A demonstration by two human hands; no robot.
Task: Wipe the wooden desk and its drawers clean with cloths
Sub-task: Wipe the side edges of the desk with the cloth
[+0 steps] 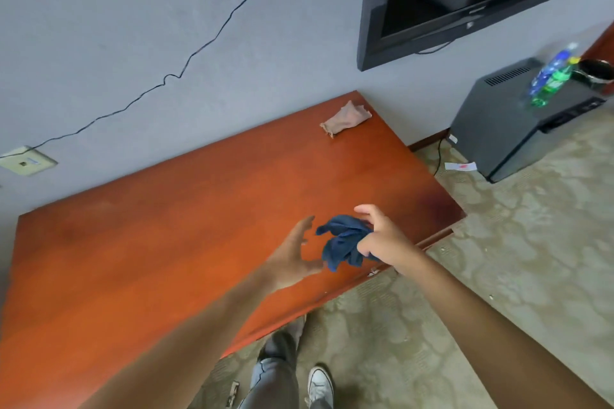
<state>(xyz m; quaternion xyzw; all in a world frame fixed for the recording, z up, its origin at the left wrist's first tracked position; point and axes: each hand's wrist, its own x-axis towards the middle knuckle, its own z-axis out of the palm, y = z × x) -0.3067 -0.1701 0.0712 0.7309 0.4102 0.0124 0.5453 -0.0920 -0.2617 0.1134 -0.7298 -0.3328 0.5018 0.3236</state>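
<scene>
A crumpled blue cloth [344,241] hangs bunched in the curled fingers of the right hand [382,236], above the near edge of the wooden surface [166,242]. Just left of it, the left hand [294,257] spreads, fingers released. A beige cloth [345,118] lies at the far corner, well beyond both hands.
</scene>
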